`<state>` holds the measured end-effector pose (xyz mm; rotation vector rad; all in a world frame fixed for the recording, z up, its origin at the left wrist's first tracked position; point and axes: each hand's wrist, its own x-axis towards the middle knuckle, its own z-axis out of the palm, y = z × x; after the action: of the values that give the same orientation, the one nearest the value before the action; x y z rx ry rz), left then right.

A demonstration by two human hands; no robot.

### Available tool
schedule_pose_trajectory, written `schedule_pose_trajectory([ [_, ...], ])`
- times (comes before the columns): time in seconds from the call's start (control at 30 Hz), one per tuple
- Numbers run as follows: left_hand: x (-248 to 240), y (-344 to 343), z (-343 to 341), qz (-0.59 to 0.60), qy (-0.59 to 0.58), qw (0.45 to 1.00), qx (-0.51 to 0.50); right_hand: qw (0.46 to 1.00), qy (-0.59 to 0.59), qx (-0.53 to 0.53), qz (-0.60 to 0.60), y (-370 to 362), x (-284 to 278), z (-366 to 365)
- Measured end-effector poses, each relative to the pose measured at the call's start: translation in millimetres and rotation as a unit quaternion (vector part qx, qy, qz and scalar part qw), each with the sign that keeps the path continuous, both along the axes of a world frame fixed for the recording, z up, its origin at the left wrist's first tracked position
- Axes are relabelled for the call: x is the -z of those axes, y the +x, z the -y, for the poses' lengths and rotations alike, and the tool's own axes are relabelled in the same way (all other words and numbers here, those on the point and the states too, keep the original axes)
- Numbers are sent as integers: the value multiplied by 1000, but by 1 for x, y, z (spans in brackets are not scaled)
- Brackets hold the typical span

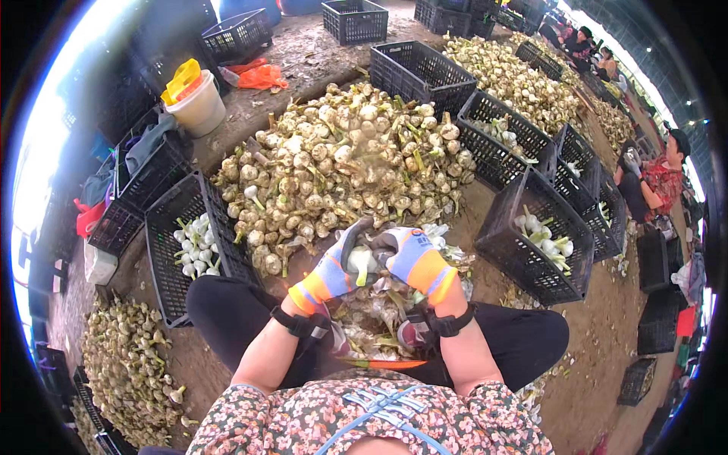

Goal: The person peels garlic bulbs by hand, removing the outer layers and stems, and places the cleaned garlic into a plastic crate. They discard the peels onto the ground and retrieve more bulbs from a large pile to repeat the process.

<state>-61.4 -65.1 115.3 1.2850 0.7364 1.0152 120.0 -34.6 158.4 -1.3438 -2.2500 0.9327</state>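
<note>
Both my hands wear work gloves of blue-grey and orange with dark fingers, and meet low in front of me, over my lap. Between them is a garlic bulb [362,263] with a short pale green stem pointing toward me. My left hand [337,262] wraps round its left side. At the other side, my right hand [408,254] has its fingers curled against the bulb; its fingertips are partly hidden. A large heap of unpeeled garlic [341,159] with dirty skins rises just beyond my hands. Loose garlic skins [371,322] litter the ground between my feet.
Beside my left knee stands a black crate [168,212] of cleaned white garlic; another garlic crate [506,262] tilts at my right. An empty black crate [390,64] is behind the heap. A white bucket [203,110] stands far left. Another person [667,178] sits at the right.
</note>
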Motion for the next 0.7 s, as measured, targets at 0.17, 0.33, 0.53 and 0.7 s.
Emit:
schedule_pose_trajectory([
  [0.17, -12, 11, 5, 14, -40, 999, -8, 997, -6, -22, 78, 1, 10, 3],
  [0.33, -5, 3, 1, -78, 11, 997, 9, 988, -24, -11, 152, -6, 1, 3],
  [0.53, 19, 2, -16, 30, -26, 978, -205, 955, -86, 163, -233, -6, 45, 0],
  [0.7, 38, 0, -18, 125, -137, 933, -308, 972, 2, 133, -194, -28, 55, 12],
])
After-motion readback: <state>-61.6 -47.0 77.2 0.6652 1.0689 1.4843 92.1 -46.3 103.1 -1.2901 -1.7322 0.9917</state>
